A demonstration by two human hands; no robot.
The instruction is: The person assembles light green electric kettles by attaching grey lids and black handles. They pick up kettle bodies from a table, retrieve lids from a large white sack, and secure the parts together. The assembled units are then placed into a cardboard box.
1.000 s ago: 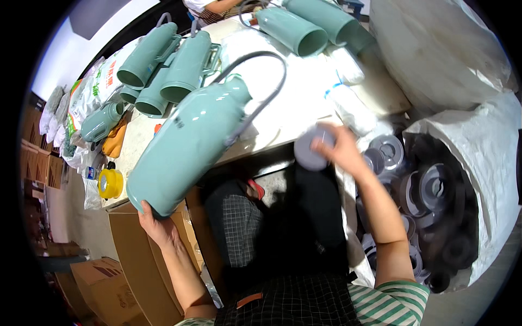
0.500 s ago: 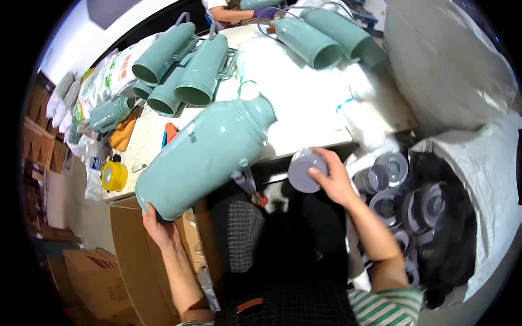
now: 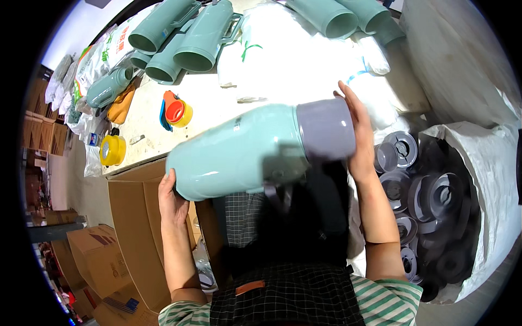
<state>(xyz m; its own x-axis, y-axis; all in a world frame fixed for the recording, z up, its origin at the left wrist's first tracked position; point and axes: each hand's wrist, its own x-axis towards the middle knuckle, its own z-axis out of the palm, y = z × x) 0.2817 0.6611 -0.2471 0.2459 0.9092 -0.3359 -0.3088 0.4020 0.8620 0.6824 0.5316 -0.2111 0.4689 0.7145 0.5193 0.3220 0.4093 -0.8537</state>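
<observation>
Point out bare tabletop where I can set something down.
Bare tabletop shows beyond the held green bottle, between the red-and-yellow piece and the green-tied white bundle; a smaller patch adjoins the yellow container. Farther back, green shells crowd it.

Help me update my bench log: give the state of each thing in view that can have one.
Green flask, held on its side
Grey cap, at flask's right end; tightness unclear
Left hand, holding flask's left end
Right hand, against cap's outer end
Flasks on the table, lying down, open ends visible
Cardboard box, open
White sack, open, holding grey parts
</observation>
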